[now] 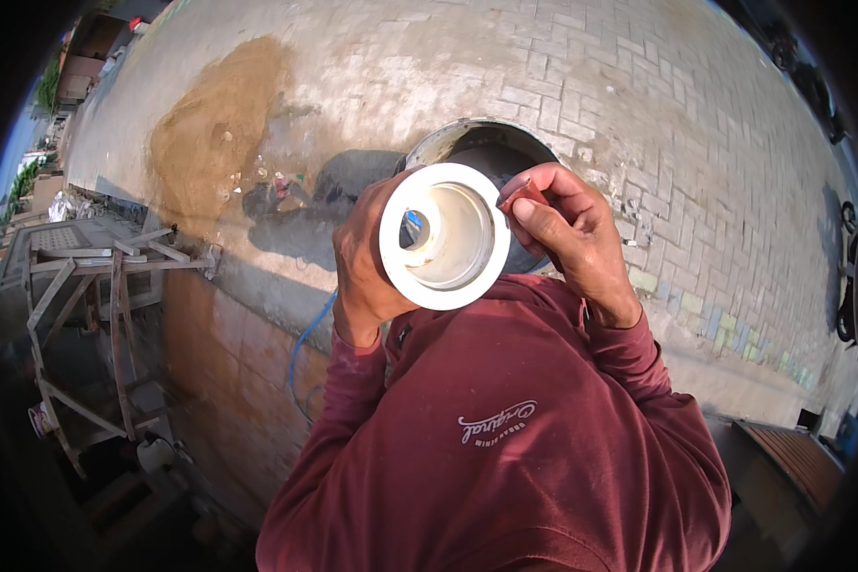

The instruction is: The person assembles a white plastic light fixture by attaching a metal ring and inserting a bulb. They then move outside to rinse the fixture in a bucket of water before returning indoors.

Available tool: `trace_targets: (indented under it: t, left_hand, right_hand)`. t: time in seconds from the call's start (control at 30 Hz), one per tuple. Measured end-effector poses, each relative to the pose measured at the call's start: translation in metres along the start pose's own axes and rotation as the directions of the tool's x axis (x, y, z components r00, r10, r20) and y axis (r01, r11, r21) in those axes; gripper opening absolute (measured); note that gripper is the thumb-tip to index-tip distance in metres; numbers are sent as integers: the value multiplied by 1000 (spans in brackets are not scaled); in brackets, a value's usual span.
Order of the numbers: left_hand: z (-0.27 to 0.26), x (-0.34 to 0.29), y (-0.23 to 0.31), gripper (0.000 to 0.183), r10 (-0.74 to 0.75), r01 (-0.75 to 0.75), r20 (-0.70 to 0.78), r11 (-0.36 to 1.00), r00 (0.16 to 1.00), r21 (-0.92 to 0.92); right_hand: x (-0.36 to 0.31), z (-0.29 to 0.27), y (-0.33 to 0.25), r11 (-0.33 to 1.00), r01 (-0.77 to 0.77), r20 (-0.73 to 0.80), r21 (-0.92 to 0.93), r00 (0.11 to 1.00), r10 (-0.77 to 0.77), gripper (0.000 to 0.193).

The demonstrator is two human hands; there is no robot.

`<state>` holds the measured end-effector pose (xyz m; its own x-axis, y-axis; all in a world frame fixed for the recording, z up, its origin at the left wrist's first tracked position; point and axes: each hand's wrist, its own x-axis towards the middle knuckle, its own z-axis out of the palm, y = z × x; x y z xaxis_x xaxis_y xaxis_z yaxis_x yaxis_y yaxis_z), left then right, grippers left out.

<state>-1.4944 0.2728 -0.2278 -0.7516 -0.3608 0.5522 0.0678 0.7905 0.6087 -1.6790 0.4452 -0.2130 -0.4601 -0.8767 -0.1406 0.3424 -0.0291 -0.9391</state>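
Note:
My left hand is wrapped round a white plastic pipe fitting, held up in front of my chest. Its wide mouth faces up, and a smaller round opening shows at the far end inside it. At the fitting's right rim, my right hand pinches a small folded reddish-brown piece that looks like sandpaper. Thumb and forefinger close on it, and it lies at or very near the rim; I cannot tell whether they touch.
Behind my hands stands a round tub with dark grey contents. A patch of brown sand spreads over the paving at the far left. A wooden frame stands at the left, and a blue hose runs beside my left arm.

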Motion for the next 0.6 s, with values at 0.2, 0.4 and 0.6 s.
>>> trace_targets:
  t: [0.2,0.4,0.6]
  left_hand:
    - [-7,-5,0,83,34,-31,-49,997,998,66]
    - [-12,0,10,85,98,-91,-19,967,995,239]
    - [-21,13,13,84,176,-186,60,937,982,296]
  right_hand:
    - [4,9,3,996,-56,43,63,998,53,9]
    - [5,20,1,990,-5,-52,-144,999,-2,9]
    - [5,16,0,935,36,-28,-354,998,-49,13]
